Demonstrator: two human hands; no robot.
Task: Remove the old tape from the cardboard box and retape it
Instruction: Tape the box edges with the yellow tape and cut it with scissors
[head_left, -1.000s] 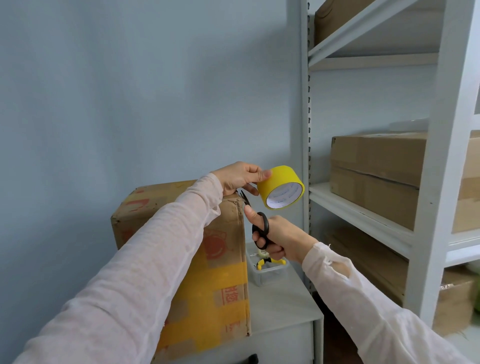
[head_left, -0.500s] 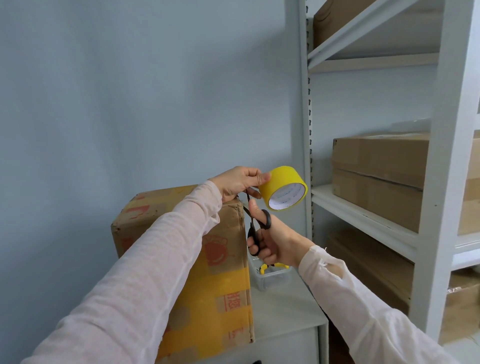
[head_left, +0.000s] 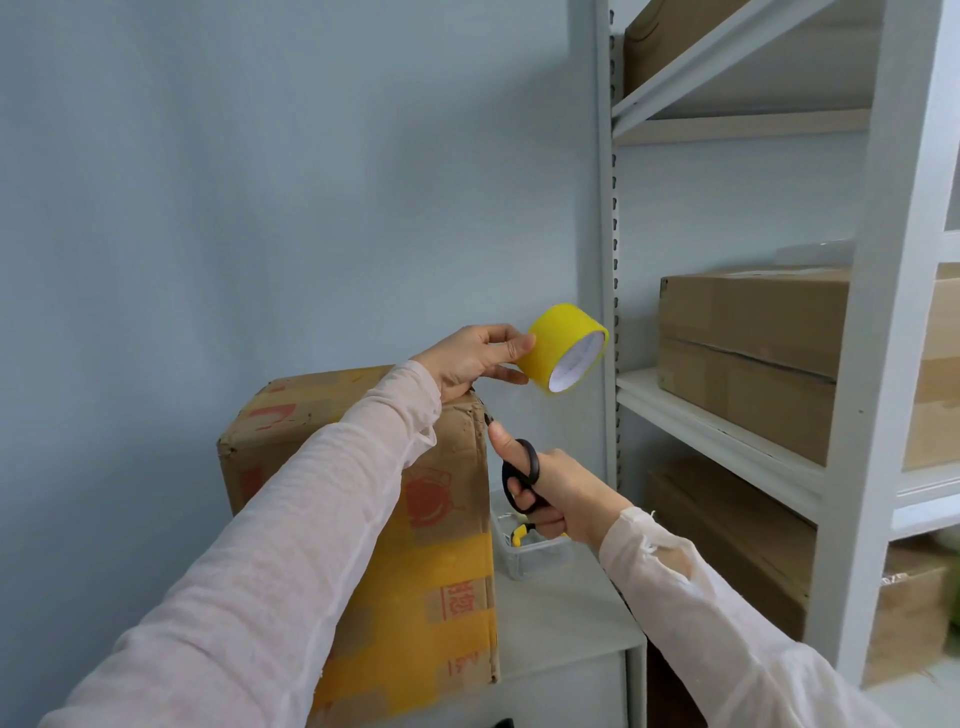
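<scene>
A worn cardboard box (head_left: 447, 525) with yellow tape down its front stands on a white cabinet (head_left: 561, 618). My left hand (head_left: 478, 358) holds a yellow tape roll (head_left: 563, 348) up in the air above the box's top right corner. My right hand (head_left: 550, 493) grips black-handled scissors (head_left: 522, 478) just right of that corner, blades pointing up toward the box edge. The blades are mostly hidden behind the corner and my thumb.
A clear plastic bin (head_left: 530, 551) with small tools sits on the cabinet behind my right hand. A white metal shelf rack (head_left: 727, 431) at the right holds several brown cardboard boxes (head_left: 753, 353). A pale blue wall lies behind.
My left hand lifted the tape roll away from the box corner. My right hand with the scissors dropped a little lower, beside the box edge.
</scene>
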